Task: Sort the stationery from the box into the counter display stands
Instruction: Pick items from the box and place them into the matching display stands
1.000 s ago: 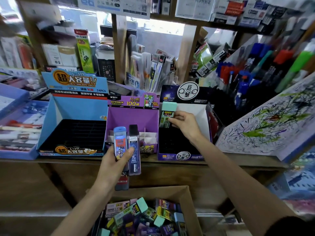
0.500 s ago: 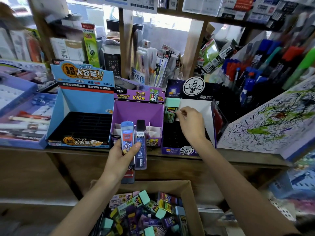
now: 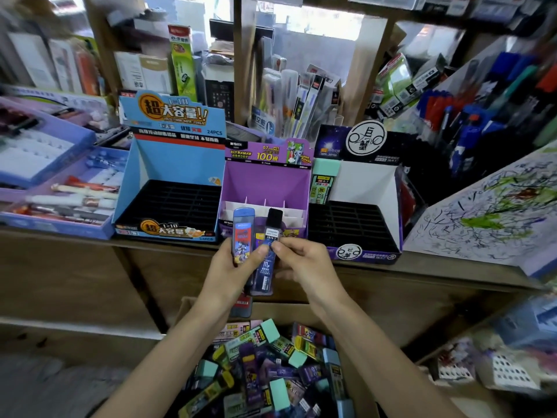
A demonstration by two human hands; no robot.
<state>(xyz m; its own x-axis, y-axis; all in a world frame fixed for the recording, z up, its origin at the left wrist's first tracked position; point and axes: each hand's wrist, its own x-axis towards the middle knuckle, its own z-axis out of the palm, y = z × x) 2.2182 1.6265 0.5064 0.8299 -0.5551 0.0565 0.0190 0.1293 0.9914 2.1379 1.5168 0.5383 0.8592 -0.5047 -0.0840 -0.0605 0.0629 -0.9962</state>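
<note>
Right hand pinches black-capped lead case; left hand grips it.

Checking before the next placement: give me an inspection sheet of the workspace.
Surface: wooden counter carrying three display stands side by side.
Job's things: blue stand has empty slots; purple stand partly hidden behind held cases; black-and-white stand has one mint-capped case at back left; cardboard box below full of cases.
Clutter: pen trays at left, scribbled pad at right.
Grippers: left hand grips a blue-capped case and others; right hand pinches the black-capped case.
Cables: nothing seen.
Surroundings: shelves packed with stationery; pen rack behind the pad.
</note>
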